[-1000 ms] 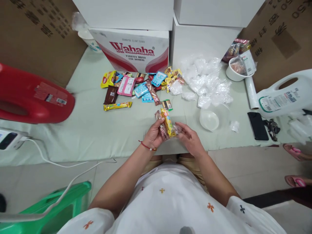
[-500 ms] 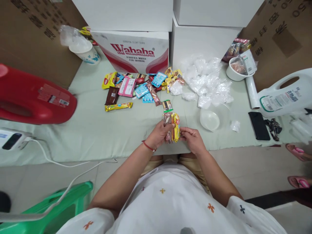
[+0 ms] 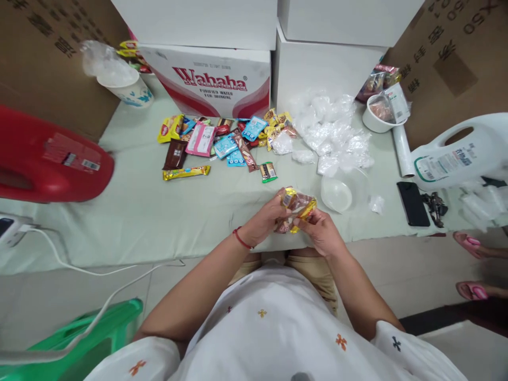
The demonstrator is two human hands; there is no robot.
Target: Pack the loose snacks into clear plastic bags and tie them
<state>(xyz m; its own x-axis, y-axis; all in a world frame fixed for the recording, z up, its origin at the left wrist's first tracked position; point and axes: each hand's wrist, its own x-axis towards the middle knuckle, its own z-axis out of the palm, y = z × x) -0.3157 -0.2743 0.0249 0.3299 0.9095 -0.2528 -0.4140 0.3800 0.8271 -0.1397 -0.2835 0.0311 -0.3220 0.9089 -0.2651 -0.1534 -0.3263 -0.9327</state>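
My left hand [image 3: 266,221] is closed on brown-wrapped snack packets [image 3: 282,226], held low above the table's front edge. A yellow wrapper end [image 3: 289,197] pokes up at its fingertips. My right hand [image 3: 324,233] pinches a yellow-wrapped snack bar [image 3: 306,212] that slants against the brown wrappers. How many packets are in the bunch is hard to tell, since fingers cover part of it. Just beyond the hands lies a small snack packet with a green edge [image 3: 268,172]. A clear plastic bowl [image 3: 337,194] stands right of them.
Behind lies a pile of mixed snack packets [image 3: 200,139], beside crumpled clear plastic bags [image 3: 331,129]. A Wahaha carton [image 3: 214,79] backs the table. Red [image 3: 59,159] and white [image 3: 460,153] jugs flank it. A phone [image 3: 413,203] and keys [image 3: 435,207] lie right.
The yellow bar, upright beside the brown packet before, now slants to the right in my right hand's fingers. The held packets have spread apart. The view has shifted slightly.
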